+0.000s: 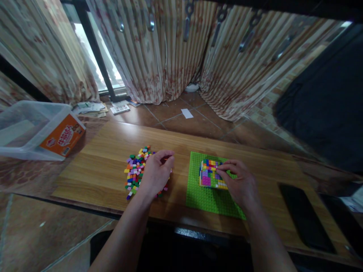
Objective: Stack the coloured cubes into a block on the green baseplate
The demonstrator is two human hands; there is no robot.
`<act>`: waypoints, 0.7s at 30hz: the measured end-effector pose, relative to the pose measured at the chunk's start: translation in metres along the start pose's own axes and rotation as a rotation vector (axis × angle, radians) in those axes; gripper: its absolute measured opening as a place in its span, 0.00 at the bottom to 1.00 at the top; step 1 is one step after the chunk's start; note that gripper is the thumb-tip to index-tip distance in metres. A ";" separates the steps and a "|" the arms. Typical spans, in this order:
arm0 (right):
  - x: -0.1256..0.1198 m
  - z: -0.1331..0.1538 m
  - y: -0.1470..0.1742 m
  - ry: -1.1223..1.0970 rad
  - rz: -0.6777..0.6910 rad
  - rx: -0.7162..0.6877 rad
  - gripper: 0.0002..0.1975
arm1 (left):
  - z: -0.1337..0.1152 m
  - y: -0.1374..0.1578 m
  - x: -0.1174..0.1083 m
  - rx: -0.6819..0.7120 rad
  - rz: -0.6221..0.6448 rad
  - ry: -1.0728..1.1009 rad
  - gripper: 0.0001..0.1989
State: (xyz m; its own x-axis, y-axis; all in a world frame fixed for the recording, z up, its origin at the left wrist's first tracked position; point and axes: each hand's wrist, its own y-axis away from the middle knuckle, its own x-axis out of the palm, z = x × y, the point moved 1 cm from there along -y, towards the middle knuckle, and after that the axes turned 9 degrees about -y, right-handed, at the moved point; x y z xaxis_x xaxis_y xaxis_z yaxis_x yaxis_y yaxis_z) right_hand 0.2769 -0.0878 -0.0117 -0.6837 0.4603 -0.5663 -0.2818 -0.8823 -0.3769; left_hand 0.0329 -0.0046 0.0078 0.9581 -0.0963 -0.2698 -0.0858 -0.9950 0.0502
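Observation:
A block of multicoloured toy bricks point(208, 175) stands on a green baseplate point(195, 196). My right hand point(239, 183) reaches over it from the right, thumb and forefinger pinched on a small toy brick at its top; the hand hides the block's right part. To the left, a loose heap of small toy bricks point(136, 170) lies on the wooden table point(99, 166). My left hand point(159, 172) is above the heap's right side, fingers curled and thumb close to the forefinger. Whatever is between those fingertips is too small to make out.
A clear plastic box point(34, 147) with an orange label sits at the far left. On the table's right side lies a black phone-like slab point(304, 215). Beyond the table are papers point(90, 107) on the tiled floor and striped curtains point(141, 56).

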 end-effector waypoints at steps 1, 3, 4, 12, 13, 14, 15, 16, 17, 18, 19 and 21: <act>0.000 0.000 0.000 -0.005 -0.002 0.006 0.13 | 0.000 0.000 0.000 0.002 0.004 -0.007 0.07; -0.001 -0.002 -0.001 -0.020 -0.005 0.031 0.12 | 0.000 0.000 -0.001 0.005 0.005 -0.018 0.06; -0.002 -0.003 -0.001 -0.029 -0.006 0.048 0.12 | -0.001 0.000 -0.001 0.006 0.004 -0.023 0.06; -0.003 -0.015 -0.002 -0.123 -0.042 0.214 0.20 | 0.000 0.000 -0.001 0.002 -0.002 -0.028 0.07; -0.001 -0.017 -0.002 -0.138 -0.026 0.249 0.21 | 0.000 0.000 -0.001 0.004 -0.002 -0.030 0.07; 0.001 -0.018 -0.002 -0.149 -0.007 0.281 0.22 | 0.000 0.000 -0.001 0.007 0.000 -0.031 0.07; 0.004 -0.020 -0.002 -0.155 0.008 0.308 0.23 | -0.001 0.000 -0.001 0.009 0.001 -0.032 0.07; 0.006 -0.021 -0.002 -0.155 0.018 0.328 0.23 | -0.001 0.000 -0.001 0.011 0.001 -0.033 0.07; 0.008 -0.022 -0.001 -0.152 0.027 0.340 0.23 | -0.001 0.000 -0.001 0.011 0.002 -0.034 0.07; 0.010 -0.023 -0.001 -0.151 0.033 0.346 0.24 | -0.001 0.000 -0.002 0.012 0.004 -0.036 0.08; 0.011 -0.023 -0.001 -0.153 0.037 0.346 0.24 | -0.001 0.000 -0.002 0.015 0.005 -0.039 0.08; 0.013 -0.023 -0.001 -0.152 0.033 0.329 0.24 | -0.001 0.000 -0.002 0.021 0.007 -0.045 0.08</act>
State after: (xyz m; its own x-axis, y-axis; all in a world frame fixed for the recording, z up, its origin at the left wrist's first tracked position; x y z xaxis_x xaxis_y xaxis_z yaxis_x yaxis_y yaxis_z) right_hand 0.2840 -0.0790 -0.0353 -0.7816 0.4327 -0.4494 -0.4423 -0.8923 -0.0898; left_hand 0.0315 -0.0046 0.0093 0.9442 -0.1035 -0.3127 -0.0982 -0.9946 0.0324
